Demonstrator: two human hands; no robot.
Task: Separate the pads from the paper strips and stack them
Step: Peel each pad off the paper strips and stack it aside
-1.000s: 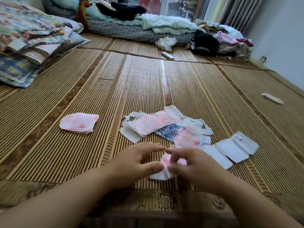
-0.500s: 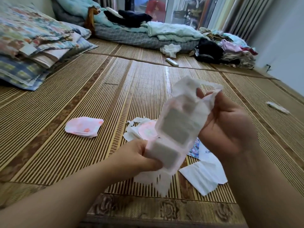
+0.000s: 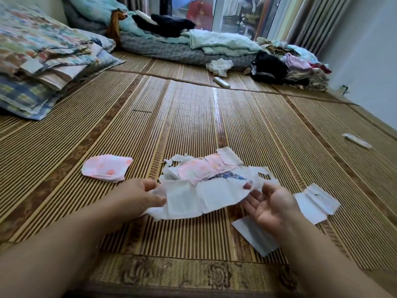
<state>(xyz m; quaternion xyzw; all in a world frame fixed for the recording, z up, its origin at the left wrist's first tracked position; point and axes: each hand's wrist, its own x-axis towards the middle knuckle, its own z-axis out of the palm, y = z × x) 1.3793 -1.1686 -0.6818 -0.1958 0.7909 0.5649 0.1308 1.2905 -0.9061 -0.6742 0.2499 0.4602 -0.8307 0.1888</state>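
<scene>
Head view: paper strip [image 3: 199, 196] now lowered, stretched flat between left hand [image 3: 137, 195] and right hand [image 3: 271, 204].
</scene>
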